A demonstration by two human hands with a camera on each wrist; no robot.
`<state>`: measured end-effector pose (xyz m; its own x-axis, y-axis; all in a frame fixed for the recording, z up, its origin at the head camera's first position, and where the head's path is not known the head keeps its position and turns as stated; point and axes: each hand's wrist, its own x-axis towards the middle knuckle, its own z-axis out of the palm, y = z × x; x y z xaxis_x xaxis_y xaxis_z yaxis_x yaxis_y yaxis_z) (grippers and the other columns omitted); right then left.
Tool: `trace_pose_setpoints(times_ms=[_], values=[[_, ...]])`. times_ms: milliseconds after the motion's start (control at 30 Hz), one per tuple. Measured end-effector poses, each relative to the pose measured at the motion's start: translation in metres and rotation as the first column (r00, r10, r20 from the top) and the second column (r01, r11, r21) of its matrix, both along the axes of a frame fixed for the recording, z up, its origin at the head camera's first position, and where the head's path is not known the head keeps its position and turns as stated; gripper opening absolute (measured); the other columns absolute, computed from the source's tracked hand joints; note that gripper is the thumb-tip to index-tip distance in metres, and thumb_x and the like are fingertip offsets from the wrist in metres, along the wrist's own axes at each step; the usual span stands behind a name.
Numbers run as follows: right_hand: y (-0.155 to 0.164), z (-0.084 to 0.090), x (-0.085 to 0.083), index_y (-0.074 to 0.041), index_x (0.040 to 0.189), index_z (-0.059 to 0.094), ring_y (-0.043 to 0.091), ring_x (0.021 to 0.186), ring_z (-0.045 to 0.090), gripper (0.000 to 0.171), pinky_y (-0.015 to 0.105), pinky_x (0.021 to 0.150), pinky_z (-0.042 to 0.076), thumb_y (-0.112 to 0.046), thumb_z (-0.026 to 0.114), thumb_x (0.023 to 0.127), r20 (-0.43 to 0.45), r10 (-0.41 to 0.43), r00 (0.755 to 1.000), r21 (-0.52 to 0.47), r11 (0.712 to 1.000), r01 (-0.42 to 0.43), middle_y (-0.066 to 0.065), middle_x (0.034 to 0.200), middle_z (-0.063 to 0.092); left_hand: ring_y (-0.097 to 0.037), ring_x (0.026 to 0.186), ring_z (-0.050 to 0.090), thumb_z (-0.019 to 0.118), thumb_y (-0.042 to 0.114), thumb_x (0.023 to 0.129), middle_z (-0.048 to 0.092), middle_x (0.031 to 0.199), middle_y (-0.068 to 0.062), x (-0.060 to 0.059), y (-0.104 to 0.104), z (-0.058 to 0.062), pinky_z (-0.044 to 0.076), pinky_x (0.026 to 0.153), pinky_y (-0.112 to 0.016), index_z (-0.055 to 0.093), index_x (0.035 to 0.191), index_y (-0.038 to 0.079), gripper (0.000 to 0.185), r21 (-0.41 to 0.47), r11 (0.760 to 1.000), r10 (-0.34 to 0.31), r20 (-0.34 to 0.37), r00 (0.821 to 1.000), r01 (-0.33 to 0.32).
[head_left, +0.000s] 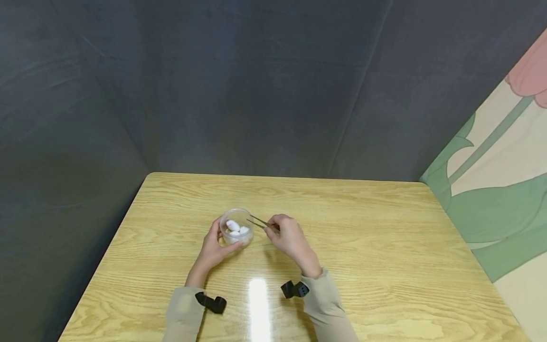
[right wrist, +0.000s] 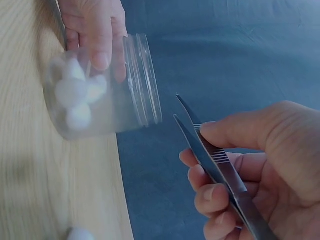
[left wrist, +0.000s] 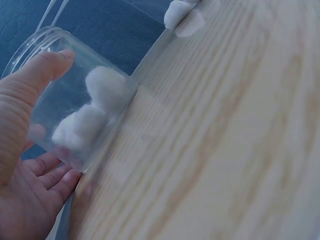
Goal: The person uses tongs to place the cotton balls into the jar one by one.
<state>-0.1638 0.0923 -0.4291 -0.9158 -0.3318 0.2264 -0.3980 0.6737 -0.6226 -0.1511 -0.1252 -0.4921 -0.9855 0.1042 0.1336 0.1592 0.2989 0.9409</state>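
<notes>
A clear plastic jar [head_left: 242, 217] stands upright and lidless on the table, with several white cotton balls [head_left: 233, 225] inside. My left hand [head_left: 215, 248] grips the jar from its left side, thumb [left wrist: 37, 75] across the near wall and fingers round the far side. Metal tweezers [right wrist: 222, 165] are pinched in my right hand [head_left: 292, 238], between the thumb and the fingers. Their two tips are apart, with nothing between them, just beyond the jar's threaded rim [right wrist: 142, 80]. The cotton balls also show through the jar wall in the left wrist view.
The wood-grain table [head_left: 384, 237] extends far to the right of the hands. A dark cloth [head_left: 256, 95] hangs behind it, and a floral cloth [head_left: 504, 204] lies along the right. In the left wrist view, a white cotton ball [left wrist: 177, 14] sits outside the jar.
</notes>
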Motion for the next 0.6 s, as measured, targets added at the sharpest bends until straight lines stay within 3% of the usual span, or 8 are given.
trace_pose_setpoints(times_ms=[600], values=[[0.02,0.003,0.002,0.0,0.082,0.066,0.01,0.062,0.047,0.008,0.023,0.054,0.042,-0.008,0.068,0.086,-0.011,-0.042,0.999,-0.01,0.999,0.042,0.003,0.075,0.059,-0.039,0.118,0.046,0.078,0.0,0.073,0.045,0.133,-0.026,-0.001,0.0,0.001,0.036,0.098,-0.049,0.03,0.14,-0.006,0.083,0.02,1.0,0.001,0.026,1.0,-0.002]])
